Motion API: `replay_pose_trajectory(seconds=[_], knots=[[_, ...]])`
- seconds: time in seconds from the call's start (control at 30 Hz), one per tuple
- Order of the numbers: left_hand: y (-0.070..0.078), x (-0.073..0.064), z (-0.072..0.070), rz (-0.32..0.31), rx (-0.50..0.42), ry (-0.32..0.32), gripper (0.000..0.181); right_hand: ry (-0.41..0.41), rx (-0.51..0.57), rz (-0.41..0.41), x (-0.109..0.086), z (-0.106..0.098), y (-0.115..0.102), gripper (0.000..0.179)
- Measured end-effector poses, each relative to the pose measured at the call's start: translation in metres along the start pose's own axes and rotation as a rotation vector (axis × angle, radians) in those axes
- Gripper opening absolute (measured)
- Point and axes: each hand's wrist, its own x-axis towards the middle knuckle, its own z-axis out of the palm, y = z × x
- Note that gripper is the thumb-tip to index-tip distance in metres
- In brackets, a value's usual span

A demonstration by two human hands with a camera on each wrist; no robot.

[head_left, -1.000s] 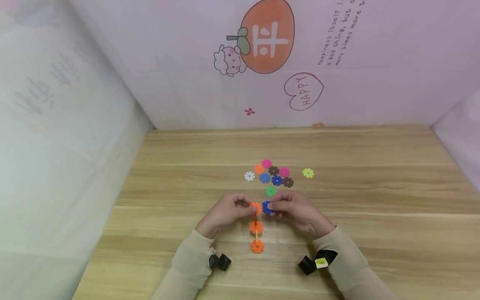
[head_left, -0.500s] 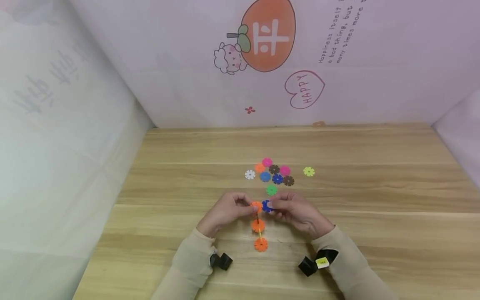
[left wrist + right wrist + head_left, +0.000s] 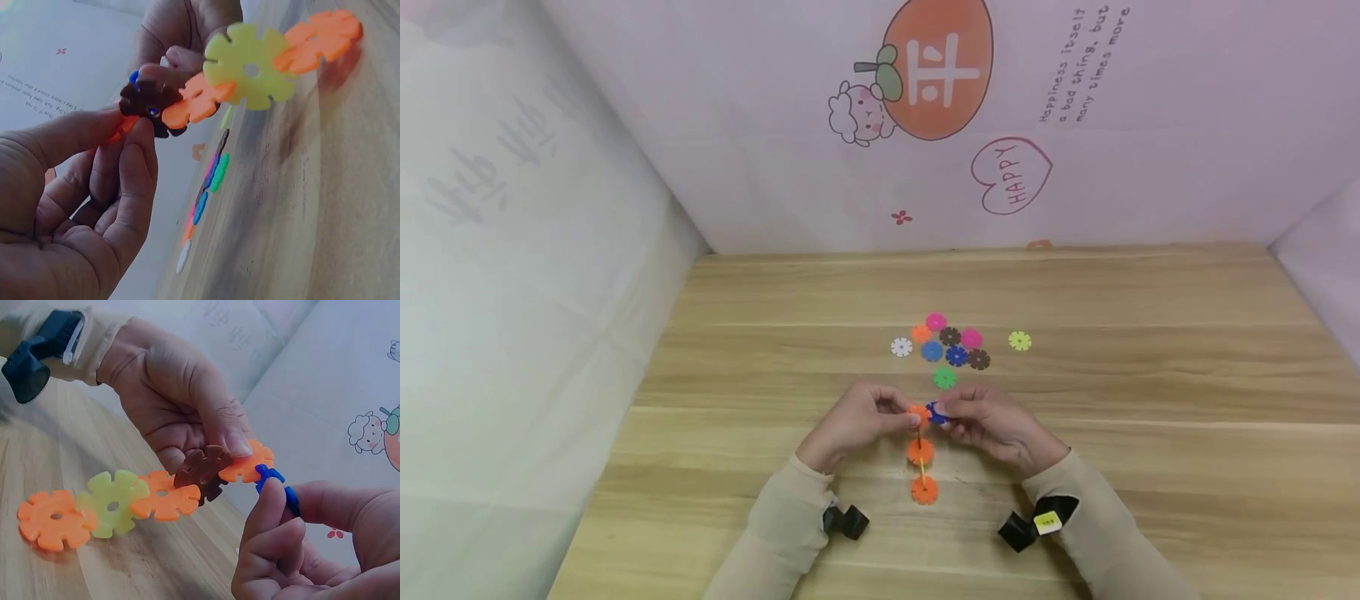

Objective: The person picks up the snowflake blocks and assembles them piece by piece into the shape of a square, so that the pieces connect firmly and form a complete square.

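Observation:
My left hand (image 3: 859,425) pinches the top orange notched disc (image 3: 253,464) of a linked chain between thumb and fingers. Below it in the chain come a brown disc (image 3: 203,469), an orange disc (image 3: 165,499), a yellow-green disc (image 3: 112,503) and an end orange disc (image 3: 57,520), slotted edge to edge at turned angles. My right hand (image 3: 1003,427) pinches a dark blue notched disc (image 3: 292,501), mostly covered by its fingers. In the right wrist view, the blue disc stands crosswise with its edge right at the rim of the top orange disc.
Beyond my hands, loose discs lie on the wooden table (image 3: 760,333): a green disc (image 3: 944,378), a white disc (image 3: 901,347), a yellow-green disc (image 3: 1019,340) off to the right, and a cluster of pink, orange, brown and blue ones. A printed white cloth (image 3: 775,167) stands behind.
The small gap between the top orange disc and the blue disc has closed in the head view. The chain has swung slightly to the right, and the blue disc looks more tilted.

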Motion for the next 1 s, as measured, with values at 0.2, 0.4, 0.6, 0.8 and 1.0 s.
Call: replay_pose_trajectory(seconds=[0.2, 0.4, 0.6, 0.8, 1.0], knots=[[0.003, -0.001, 0.002, 0.004, 0.039, 0.034, 0.01, 0.019, 0.002, -0.014, -0.001, 0.002, 0.001, 0.003], [0.003, -0.001, 0.004, 0.007, 0.06, 0.084, 0.007, 0.115, 0.011, -0.013, -0.003, 0.007, 0.002, 0.013], [0.002, 0.001, 0.005, -0.001, 0.068, 0.108, 0.007, 0.137, 0.02, -0.045, -0.004, 0.012, 0.003, 0.007], [0.003, 0.002, 0.004, -0.003, 0.062, 0.094, 0.009, 0.123, -0.002, -0.064, -0.006, 0.013, 0.003, 0.008], [0.0, 0.003, 0.0, 0.002, 0.086, 0.08, 0.012, 0.115, -0.11, -0.096, -0.005, 0.011, 0.005, 0.023]])
